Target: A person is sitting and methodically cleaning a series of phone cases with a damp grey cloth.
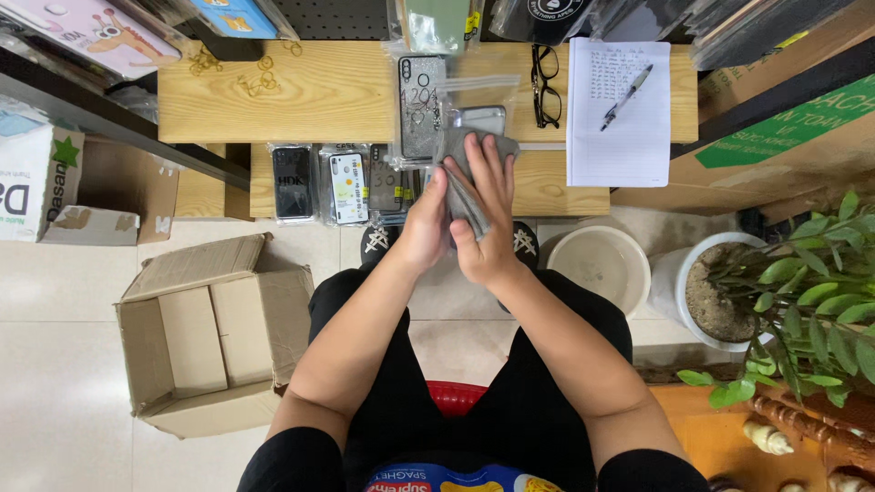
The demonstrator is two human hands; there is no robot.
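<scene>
My left hand [425, 221] and my right hand [488, 211] meet over the front edge of a low wooden bench [301, 91]. Between them they hold a grey cloth [460, 173] wrapped around a flat phone-like object whose top edge [480, 117] sticks out above the fingers. My right hand presses on top of the cloth with fingers spread; my left hand grips it from the side. Packaged phone cases [347, 187] lie in a row on the lower shelf just left of my hands.
A clear bag with a patterned case [421, 105], black glasses [546, 84], a notepad [618, 128] and a pen [626, 96] lie on the bench. An open cardboard box [214, 333] stands on the floor at left. A white bucket [600, 264] and a potted plant [802, 292] are at right.
</scene>
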